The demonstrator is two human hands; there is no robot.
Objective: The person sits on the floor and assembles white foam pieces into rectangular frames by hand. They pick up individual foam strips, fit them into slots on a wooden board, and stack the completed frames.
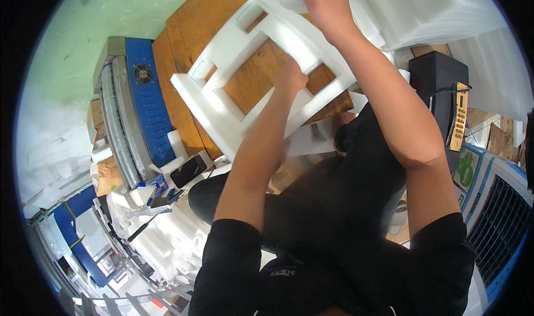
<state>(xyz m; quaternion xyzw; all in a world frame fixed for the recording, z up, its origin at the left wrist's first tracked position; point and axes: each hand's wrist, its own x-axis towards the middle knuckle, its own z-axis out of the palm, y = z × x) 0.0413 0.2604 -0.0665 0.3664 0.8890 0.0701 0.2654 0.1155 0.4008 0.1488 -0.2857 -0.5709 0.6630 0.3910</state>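
A white foam frame (222, 102) with a large middle opening and several smaller cut-outs lies tilted on the brown wooden table (189, 26). My left hand (292, 78) is closed at the inner edge of that large opening, gripping the frame's far-right side; its fingertips are hidden behind the hand. Farther up and to the right, my right hand (322, 4) is partly cut off by the picture's top edge. Its fingers are closed on a small white foam piece (291, 1) above the frame's far corner.
Left of the table stands a blue machine (146, 93) with a fan and rollers. A black phone (188, 171) lies near my left knee, beside small tools. White foam sheets (423, 10) rise at the right, near a black speaker-like box (436, 74) and an air cooler (495, 221).
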